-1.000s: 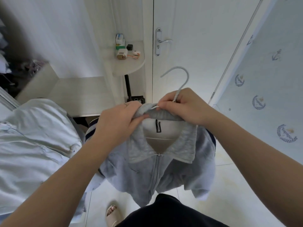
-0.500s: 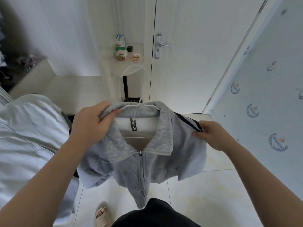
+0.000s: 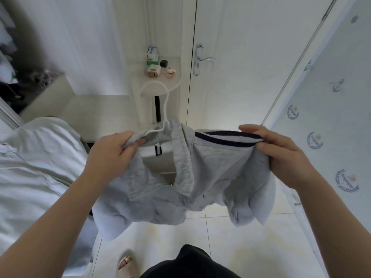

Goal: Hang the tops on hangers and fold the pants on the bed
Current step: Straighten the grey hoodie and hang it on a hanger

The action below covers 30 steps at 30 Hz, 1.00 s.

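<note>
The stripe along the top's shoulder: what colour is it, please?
Dark navy; the stripe shows best in the head view.

Just one view, a wide-angle cam worn on the person's head, tipped forward and down. Both forearms come in from the bottom corners, so the left hand (image 3: 112,151) and right hand (image 3: 281,155) sit close, mid-frame, with the grey top (image 3: 216,161) between them. Floor (image 3: 251,247) and a foot (image 3: 125,265) run along the bottom edge, door (image 3: 241,87) up top, bed (image 3: 30,167) at left, wallpapered wall (image 3: 331,137) at right.
</note>
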Tool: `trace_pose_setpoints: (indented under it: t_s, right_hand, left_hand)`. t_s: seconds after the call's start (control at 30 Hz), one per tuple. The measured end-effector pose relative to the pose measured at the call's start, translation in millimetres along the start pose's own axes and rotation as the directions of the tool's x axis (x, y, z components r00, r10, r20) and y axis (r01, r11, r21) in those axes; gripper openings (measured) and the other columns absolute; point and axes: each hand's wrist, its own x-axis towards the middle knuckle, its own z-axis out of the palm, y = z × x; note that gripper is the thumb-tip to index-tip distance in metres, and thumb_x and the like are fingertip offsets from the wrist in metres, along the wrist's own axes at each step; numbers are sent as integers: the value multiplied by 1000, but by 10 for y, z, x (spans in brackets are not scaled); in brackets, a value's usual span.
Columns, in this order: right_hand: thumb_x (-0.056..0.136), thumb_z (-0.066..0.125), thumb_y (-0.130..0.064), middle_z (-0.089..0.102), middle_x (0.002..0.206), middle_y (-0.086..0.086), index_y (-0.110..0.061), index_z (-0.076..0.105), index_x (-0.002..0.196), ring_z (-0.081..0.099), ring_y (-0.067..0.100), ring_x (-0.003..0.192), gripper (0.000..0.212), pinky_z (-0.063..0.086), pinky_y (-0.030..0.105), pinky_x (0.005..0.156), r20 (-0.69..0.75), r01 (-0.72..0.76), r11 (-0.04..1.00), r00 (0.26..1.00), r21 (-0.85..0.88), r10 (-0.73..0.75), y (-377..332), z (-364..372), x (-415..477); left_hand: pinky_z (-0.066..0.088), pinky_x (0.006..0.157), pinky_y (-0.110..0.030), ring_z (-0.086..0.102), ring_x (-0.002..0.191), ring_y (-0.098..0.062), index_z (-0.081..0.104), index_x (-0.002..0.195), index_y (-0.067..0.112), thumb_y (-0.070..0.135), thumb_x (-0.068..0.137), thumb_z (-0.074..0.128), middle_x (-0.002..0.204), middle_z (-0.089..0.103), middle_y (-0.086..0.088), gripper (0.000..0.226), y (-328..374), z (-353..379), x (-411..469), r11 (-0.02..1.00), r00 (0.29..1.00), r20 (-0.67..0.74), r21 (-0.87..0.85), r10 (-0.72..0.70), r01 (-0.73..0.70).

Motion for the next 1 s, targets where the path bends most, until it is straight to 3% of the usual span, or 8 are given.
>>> trace_pose_setpoints:
  t_s: [0.07, 0.13, 0.23, 0.33, 0.43, 0.6, 0.77, 1.0]
  right_hand:
    - [86, 61, -14, 59, 140, 1, -12, 62, 113, 53, 26, 132, 27, 39, 55, 113, -55, -72, 997, 996, -42, 69, 55, -13, -17]
    - [88, 73, -23, 62, 133, -1, -22, 54, 120, 58, 22, 124, 37, 44, 54, 109, -141, -84, 979, 988, -184, 58, 91, 25, -15]
    - [86, 77, -32, 64, 121, -15, -40, 44, 133, 60, 4, 115, 58, 47, 26, 101, -196, -45, 877, 979, -478, -57, 87, 160, 59]
    - [93, 68, -25, 66, 99, -24, -43, 59, 111, 62, -5, 91, 26, 44, 8, 79, -162, 8, 751, 975, -660, -152, 90, 270, 192]
    - [100, 57, -23, 66, 86, -24, -29, 66, 100, 59, -7, 86, 11, 39, 7, 71, -80, 49, 650, 983, -758, -168, 99, 314, 329]
    - [104, 44, -35, 66, 87, -21, -35, 57, 105, 60, -2, 85, 13, 43, 11, 71, 90, 95, 641, 995, -762, -40, -27, 420, 612]
    - [99, 40, -39, 63, 76, -15, -39, 50, 86, 58, 5, 74, 17, 41, 24, 67, 206, 139, 730, 979, -669, 2, -358, 724, 1031]
    - [91, 46, -33, 60, 71, -16, -28, 60, 73, 56, 0, 68, 23, 40, 26, 70, 151, 119, 914, 986, -389, -64, -1019, 1397, 1826]
  left_hand:
    - [32, 47, -23, 49, 54, -15, 47, 70, 28, 42, 96, 51, 64, 53, 4, 30, 88, 16, -11, 992, 990, -135, -124, -29, 12]
    - [33, 48, -21, 50, 56, -15, 51, 71, 26, 38, 96, 54, 68, 54, 3, 28, 186, 29, 13, 986, 981, -191, -168, -32, 0]
    - [35, 51, -19, 51, 58, -12, 58, 75, 33, 41, 96, 54, 63, 54, 3, 22, 308, 34, 87, 978, 988, -151, -206, 6, -37]
    - [40, 56, -29, 53, 61, -14, 67, 84, 21, 46, 95, 53, 62, 57, 4, 31, 340, 44, 166, 981, 993, -113, -189, 30, -51]
    - [40, 56, -34, 54, 62, -19, 61, 78, 17, 54, 94, 51, 62, 54, 2, 41, 286, -6, 305, 989, 996, -89, -145, 16, -29]
    - [38, 59, -39, 50, 63, -26, 42, 71, 35, 54, 94, 48, 61, 49, 3, 30, 115, -167, 629, 994, 998, -61, -109, 9, -16]
    - [45, 71, -49, 54, 74, -33, 55, 80, 14, 60, 92, 40, 68, 56, -2, 50, -92, -438, 982, 1000, 994, -112, 3, -13, 13]
    - [47, 83, -49, 57, 92, -33, 62, 93, 14, 53, 97, 44, 83, 62, -1, 42, -573, -1046, 1798, 991, 964, -250, 81, -88, 111]
